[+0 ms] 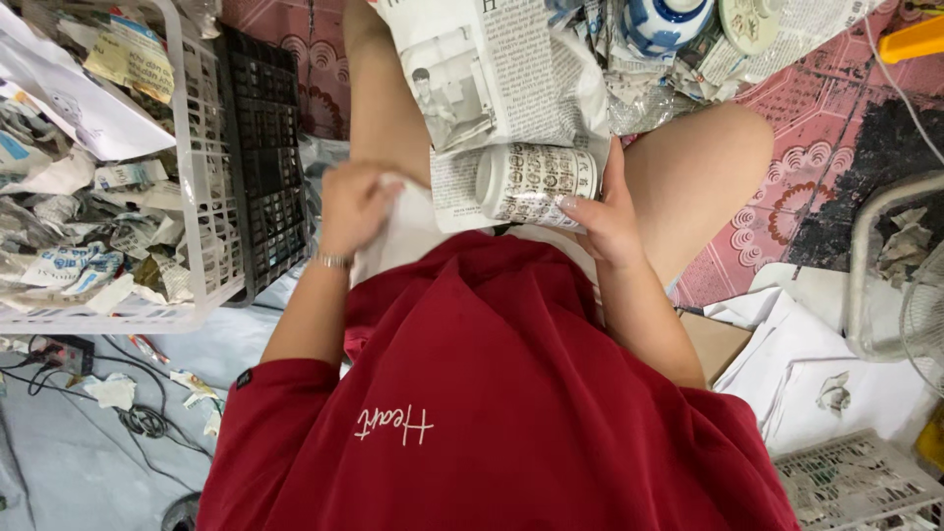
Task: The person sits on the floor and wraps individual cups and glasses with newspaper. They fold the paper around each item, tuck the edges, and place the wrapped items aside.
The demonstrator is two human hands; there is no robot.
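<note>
While the right hand cups the end of a white cylindrical ceramic cup patterned with dark characters, its fingers curl around the base and hold the cup on its side across the person's lap, open mouth pointing toward the left hand. That left hand is bunched, fingers pressed together on a fold of the printed newspaper sheet; exactly how much paper it pinches cannot be told, since the hand is blurred. The sheet runs from under the cup up over the thigh, so the cup lies on the near edge of the paper.

To wrap it well, the person would likely keep the right hand firm on the base so the cup does not roll off the knee, draw the loose edge snugly over the rim, and tuck the slack into the mouth before turning the cup along the sheet.

Beside the left arm stands a white plastic lattice basket stuffed with crumpled paper, a black crate touching it. Beyond the knees sits a blue-and-white ceramic jar among more wrapping.
</note>
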